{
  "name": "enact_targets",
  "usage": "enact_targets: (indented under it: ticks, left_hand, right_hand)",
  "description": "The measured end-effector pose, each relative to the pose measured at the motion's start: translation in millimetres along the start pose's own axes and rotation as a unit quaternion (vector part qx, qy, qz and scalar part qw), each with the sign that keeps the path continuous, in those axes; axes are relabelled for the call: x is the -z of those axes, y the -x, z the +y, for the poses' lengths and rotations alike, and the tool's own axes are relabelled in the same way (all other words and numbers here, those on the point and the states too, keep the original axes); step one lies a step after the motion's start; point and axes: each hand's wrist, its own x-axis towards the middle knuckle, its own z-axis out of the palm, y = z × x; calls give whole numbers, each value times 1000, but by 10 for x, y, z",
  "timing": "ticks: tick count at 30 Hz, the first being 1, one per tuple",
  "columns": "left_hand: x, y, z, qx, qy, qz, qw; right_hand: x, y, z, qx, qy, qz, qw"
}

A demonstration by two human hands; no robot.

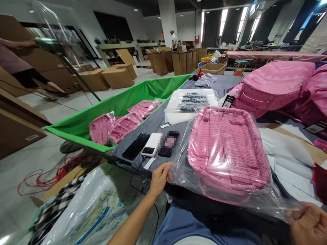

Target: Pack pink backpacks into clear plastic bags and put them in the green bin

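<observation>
A pink backpack (227,146) lies flat inside a clear plastic bag (182,170) at the table's near edge. My left hand (161,178) pinches the bag's left corner between thumb and fingers. At the lower right, my right hand (308,223) is closed on the bag's other near corner, partly cut off by the frame. The film is stretched between both hands along the near side. Beyond the backpack rests a stack of printed clear bags (191,102). Left of it are a black phone (136,146), a white power bank (151,144) and another phone, partly blurred (168,144).
A green fabric bin (76,126) on the left holds several bagged pink backpacks (125,126). Unbagged pink backpacks (276,85) are piled at right, near white paper sheets (293,173). Cardboard boxes (117,78) stand behind. A person (22,64) is at far left, another (174,40) farther back.
</observation>
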Motion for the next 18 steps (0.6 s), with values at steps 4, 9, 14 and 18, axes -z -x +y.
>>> enact_targets:
  ticks: [4, 9, 14, 18]
  left_hand:
    - [84, -412, 48, -81, -117, 2, 990]
    - [38, -867, 19, -153, -387, 16, 909]
    - [-43, -969, -71, -145, -393, -11, 908]
    - [83, -874, -12, -104, -237, 7, 966]
  right_hand:
    - [-37, 7, -154, -38, 36, -8, 999]
    - [43, -2, 33, -19, 117, -21, 993]
    - [78, -12, 146, -38, 110, -21, 993]
    - [104, -30, 184, -1, 113, -7, 994]
